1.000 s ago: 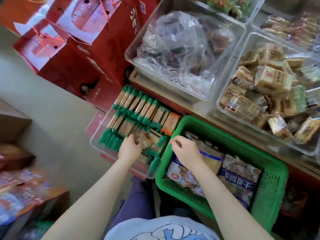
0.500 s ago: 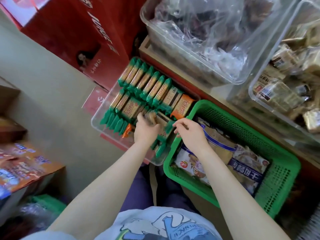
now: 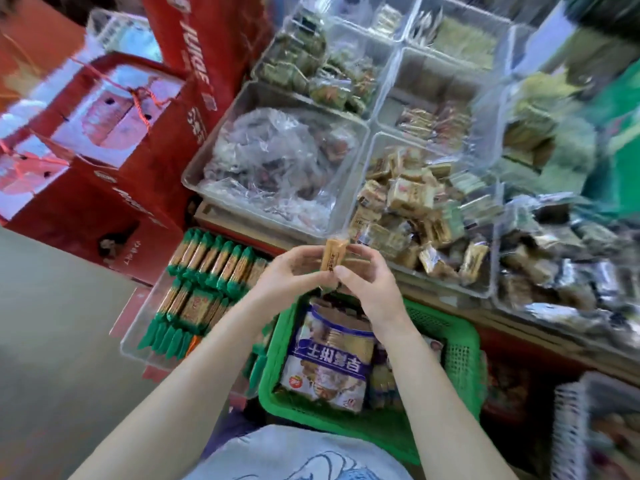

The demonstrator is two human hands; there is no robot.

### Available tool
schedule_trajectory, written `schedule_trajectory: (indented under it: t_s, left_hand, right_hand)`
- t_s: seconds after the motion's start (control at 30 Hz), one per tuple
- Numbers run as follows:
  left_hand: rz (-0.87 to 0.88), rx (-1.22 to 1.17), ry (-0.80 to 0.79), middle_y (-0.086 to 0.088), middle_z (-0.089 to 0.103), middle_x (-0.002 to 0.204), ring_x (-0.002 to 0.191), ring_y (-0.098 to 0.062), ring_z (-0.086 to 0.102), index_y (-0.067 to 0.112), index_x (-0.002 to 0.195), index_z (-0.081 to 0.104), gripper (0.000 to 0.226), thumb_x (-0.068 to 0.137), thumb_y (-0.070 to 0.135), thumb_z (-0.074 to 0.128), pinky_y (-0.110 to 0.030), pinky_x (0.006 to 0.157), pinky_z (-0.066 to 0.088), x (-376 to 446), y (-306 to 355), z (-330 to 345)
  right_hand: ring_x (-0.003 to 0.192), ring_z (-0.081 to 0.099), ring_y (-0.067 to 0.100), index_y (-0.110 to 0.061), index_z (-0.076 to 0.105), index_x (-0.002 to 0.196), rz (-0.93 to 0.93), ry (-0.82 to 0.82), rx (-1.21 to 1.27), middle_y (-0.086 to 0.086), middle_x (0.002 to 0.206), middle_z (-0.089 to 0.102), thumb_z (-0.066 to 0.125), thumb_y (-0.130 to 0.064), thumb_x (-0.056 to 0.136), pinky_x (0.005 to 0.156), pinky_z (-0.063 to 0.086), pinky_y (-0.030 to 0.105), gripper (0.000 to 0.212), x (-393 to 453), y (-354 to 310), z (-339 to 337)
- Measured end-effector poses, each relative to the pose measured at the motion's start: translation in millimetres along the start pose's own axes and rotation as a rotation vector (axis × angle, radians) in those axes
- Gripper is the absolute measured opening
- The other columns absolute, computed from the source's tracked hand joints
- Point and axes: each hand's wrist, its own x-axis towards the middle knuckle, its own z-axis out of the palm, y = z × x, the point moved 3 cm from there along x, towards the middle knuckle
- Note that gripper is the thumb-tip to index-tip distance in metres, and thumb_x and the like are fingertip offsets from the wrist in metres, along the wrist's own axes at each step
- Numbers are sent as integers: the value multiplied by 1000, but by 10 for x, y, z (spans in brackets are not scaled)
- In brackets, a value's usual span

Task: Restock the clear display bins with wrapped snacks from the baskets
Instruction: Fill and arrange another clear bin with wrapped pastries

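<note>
My left hand [image 3: 289,275] and my right hand [image 3: 367,282] together hold one small orange wrapped snack [image 3: 333,255] upright, above the gap between the low clear bin [image 3: 138,336] and the green basket [image 3: 460,355]. The low bin holds rows of green-ended snack bars [image 3: 207,265]. In the basket lie large biscuit bags [image 3: 329,355]. Just beyond my hands, a clear display bin [image 3: 486,289] is piled with small tan wrapped snacks [image 3: 408,195].
A bin with a crumpled plastic bag [image 3: 277,168] sits left of the tan snacks, with more clear bins of snacks [image 3: 436,123] behind. Red gift cartons [image 3: 114,133] stand at the left. Dark wrapped packets [image 3: 571,258] fill the bin at right.
Both hands have lifted out of the low bin and basket and come together on an orange snack. The view has tilted up, showing more display bins.
</note>
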Motion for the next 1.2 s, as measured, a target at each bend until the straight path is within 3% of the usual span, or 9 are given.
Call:
schedule_trajectory:
  t_s: [0.1,0.2,0.3,0.37,0.53,0.8,0.9,1.07,1.2]
  left_hand:
    - [148,277,40,14,59,132,123,-3,52,33,122,65,37,85,36,72,-36,111,39,244,294,317]
    - [250,697,96,5,35,155,144,-12,28,27,142,49,53,92,32,63,-36,118,21,431,406,581]
    - [192,974,53,-2,20,163,149,-20,18,25,151,35,63,94,35,60,-39,121,12,532,290,718]
    - [209,1036,63,-3,16,164,151,-18,15,22,151,35,63,94,34,59,-35,122,4,537,206,759]
    - [203,1036,102,-1,9,166,151,-10,6,19,152,34,65,92,26,59,-33,122,-4,511,121,831]
    - [122,999,88,5,3,166,150,-16,14,23,153,32,66,92,22,58,-38,124,5,491,144,873]
    - [89,1009,73,7,1,166,150,-18,15,24,154,30,67,92,21,57,-39,123,9,498,163,856]
    - [44,1049,36,7,3,166,148,-23,22,23,154,31,67,92,23,56,-44,122,19,521,213,841]
    - [106,886,69,1,27,161,145,-21,29,23,147,43,57,92,24,57,-42,118,28,472,303,755]
  right_hand:
    - [94,65,-3,-29,56,117,-168,262,-128,-12,104,69,76,-30,86,82,52,22,37,44,-208,-532]
    - [91,60,11,-23,52,111,-374,539,-526,-10,103,63,74,-32,85,71,48,24,36,199,-341,-968]
    - [100,57,26,-12,57,110,-503,488,-981,4,108,64,73,-28,86,77,43,35,33,444,-297,-1197]
    - [105,60,29,-11,61,114,-567,415,-1130,7,115,66,73,-27,86,85,43,39,34,560,-222,-1269]
    - [121,59,32,-11,62,126,-572,414,-1180,13,128,64,76,-19,85,99,43,51,44,752,-152,-1277]
    - [107,62,39,-9,72,117,-646,454,-1201,19,114,68,71,7,79,79,55,49,41,769,-8,-1190]
    - [112,60,38,-13,69,122,-552,466,-1170,18,123,66,63,5,86,87,50,50,42,790,-31,-1149]
    - [138,39,31,-20,53,141,-427,357,-1146,9,148,48,56,-12,92,105,36,50,50,709,-59,-1111]
    - [140,37,27,-17,53,141,-432,403,-1036,6,149,47,57,-14,93,108,35,48,48,424,-88,-1167]
